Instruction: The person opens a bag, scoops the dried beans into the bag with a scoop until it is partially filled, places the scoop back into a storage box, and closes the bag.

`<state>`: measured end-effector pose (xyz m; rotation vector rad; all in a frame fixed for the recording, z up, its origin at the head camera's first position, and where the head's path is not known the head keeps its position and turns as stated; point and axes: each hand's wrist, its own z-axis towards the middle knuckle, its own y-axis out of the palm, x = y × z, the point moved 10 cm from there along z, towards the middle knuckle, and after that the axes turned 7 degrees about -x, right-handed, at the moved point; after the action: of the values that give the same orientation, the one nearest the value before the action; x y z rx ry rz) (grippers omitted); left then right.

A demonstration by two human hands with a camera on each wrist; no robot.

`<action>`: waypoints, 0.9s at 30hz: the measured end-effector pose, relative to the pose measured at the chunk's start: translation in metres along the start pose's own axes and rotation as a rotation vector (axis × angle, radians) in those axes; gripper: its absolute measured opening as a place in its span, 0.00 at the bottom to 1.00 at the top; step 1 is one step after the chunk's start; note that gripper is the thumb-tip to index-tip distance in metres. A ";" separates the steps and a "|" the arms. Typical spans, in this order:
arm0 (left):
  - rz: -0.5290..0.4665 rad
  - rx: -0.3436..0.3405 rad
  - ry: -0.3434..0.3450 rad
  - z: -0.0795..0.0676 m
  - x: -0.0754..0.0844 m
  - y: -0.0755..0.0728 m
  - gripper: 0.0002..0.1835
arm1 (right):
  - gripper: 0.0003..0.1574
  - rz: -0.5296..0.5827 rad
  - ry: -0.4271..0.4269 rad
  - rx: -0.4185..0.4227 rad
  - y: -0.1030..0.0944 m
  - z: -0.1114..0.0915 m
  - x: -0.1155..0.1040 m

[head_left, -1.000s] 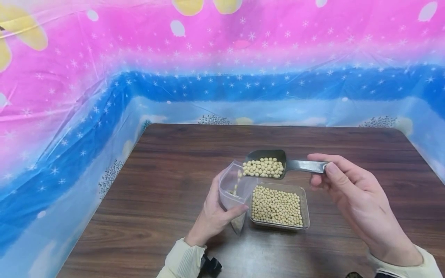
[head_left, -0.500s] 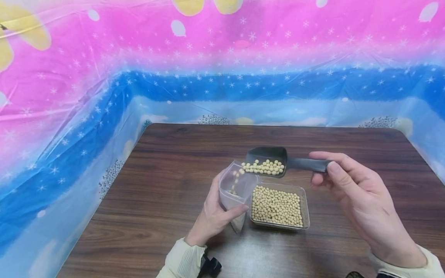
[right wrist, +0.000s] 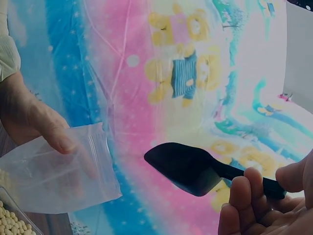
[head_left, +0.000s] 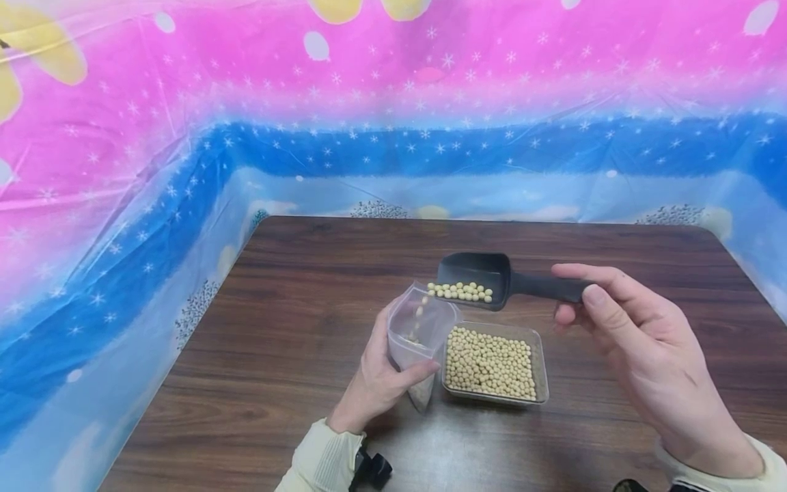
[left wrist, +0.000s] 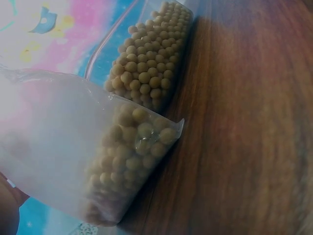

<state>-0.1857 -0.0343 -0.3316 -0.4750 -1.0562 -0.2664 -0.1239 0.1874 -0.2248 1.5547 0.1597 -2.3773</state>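
Note:
My left hand (head_left: 376, 379) grips a clear zip bag (head_left: 418, 328) by its sides, its mouth spread open. Pale round beans fill the lower part of the bag (left wrist: 132, 152) in the left wrist view. Between thumb and fingers my right hand (head_left: 645, 348) pinches the handle of a black scoop (head_left: 473, 266), tilted toward the bag's mouth. A low row of beans (head_left: 461, 292) lies along the scoop's near edge, and a few are dropping into the bag. Just right of the bag stands a clear rectangular container (head_left: 541, 369) of the same beans.
A dark wood-grain table (head_left: 295, 307) lies under everything. A pink and blue patterned cloth (head_left: 369, 150) hangs behind it and along the left side. Dark wrist straps show at both sleeves (head_left: 322, 454).
The scoop has tipped further and risen slightly, and its load of beans has shrunk as they run into the bag. My left hand and the container have stayed in place.

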 end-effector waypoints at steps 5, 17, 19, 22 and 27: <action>-0.007 0.001 -0.015 -0.001 -0.003 0.000 0.48 | 0.23 -0.069 0.011 0.031 0.001 0.000 -0.005; -0.006 -0.005 -0.021 0.000 -0.007 0.001 0.47 | 0.20 -0.416 0.076 0.087 0.007 -0.004 -0.015; -0.016 -0.008 -0.027 -0.001 -0.013 0.001 0.47 | 0.20 -0.468 0.071 0.066 0.011 -0.004 -0.015; -0.021 -0.008 -0.025 -0.003 -0.024 0.001 0.49 | 0.21 -0.521 0.057 0.052 0.014 -0.004 -0.015; 0.002 -0.003 -0.007 -0.005 -0.035 0.000 0.51 | 0.20 -0.668 0.054 0.214 -0.007 -0.013 -0.024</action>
<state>-0.1987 -0.0373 -0.3647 -0.4798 -1.0623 -0.2650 -0.1059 0.2018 -0.2090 1.8898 0.5244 -2.9268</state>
